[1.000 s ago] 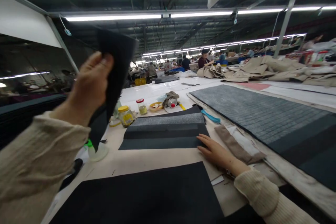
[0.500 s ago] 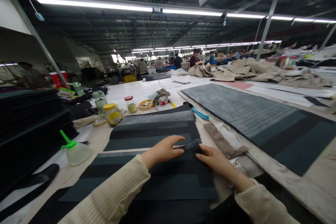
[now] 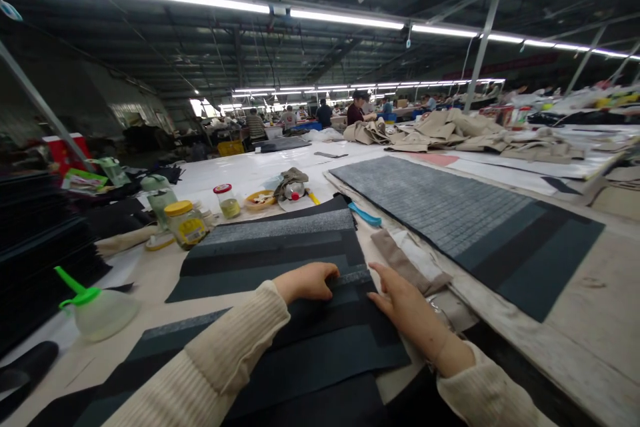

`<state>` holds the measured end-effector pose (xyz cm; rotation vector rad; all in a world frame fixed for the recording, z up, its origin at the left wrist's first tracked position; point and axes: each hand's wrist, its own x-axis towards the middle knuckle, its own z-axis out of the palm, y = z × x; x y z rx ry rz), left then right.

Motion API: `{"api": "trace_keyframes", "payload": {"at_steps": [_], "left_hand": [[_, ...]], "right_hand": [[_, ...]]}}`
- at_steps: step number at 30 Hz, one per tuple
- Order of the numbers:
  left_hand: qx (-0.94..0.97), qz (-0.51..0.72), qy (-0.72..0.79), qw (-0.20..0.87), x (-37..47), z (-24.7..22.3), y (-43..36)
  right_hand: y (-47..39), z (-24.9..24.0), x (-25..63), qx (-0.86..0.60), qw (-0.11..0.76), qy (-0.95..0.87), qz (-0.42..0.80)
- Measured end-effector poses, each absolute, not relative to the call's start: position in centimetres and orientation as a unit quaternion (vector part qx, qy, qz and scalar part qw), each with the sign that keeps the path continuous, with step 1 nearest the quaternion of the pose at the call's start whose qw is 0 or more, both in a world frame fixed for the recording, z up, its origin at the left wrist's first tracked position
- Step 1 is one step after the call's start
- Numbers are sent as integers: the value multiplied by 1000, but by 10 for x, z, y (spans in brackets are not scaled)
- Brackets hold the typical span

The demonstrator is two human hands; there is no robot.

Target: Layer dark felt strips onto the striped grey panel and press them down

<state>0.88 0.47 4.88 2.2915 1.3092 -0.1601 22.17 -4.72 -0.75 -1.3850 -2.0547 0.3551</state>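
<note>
Matt dark cloth panel (image 3: 325,353), ribbed knit sleeve (image 3: 205,360), smooth translucent plastic bottle (image 3: 105,317), glossy white tabletop (image 3: 220,175)

a red-lidded jar (image 3: 228,203) stands between a yellow-lidded jar (image 3: 187,225) and a yellow dish (image 3: 262,206).

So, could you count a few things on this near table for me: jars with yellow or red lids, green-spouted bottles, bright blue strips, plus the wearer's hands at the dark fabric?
Jars: 2 (yellow-lidded jar, red-lidded jar)
Green-spouted bottle: 1
Bright blue strip: 1
Hands at the dark fabric: 2 (left hand, right hand)
Total: 6
</note>
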Motion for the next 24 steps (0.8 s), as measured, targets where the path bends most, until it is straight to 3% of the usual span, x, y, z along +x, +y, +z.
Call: {"api": "trace_keyframes", "payload": {"at_steps": [7,12,24], "left_hand": [[850,154,464,195,50,20,1],[842,239,453,171,60,3,-2],[899,154,407,54,58,8,-13]], "right_hand": [[-60,-14,219,-514,287,-800,111],[-60,-16,218,-520,293,-796,101],[-62,-11,217,-525,291,-794,101]]}}
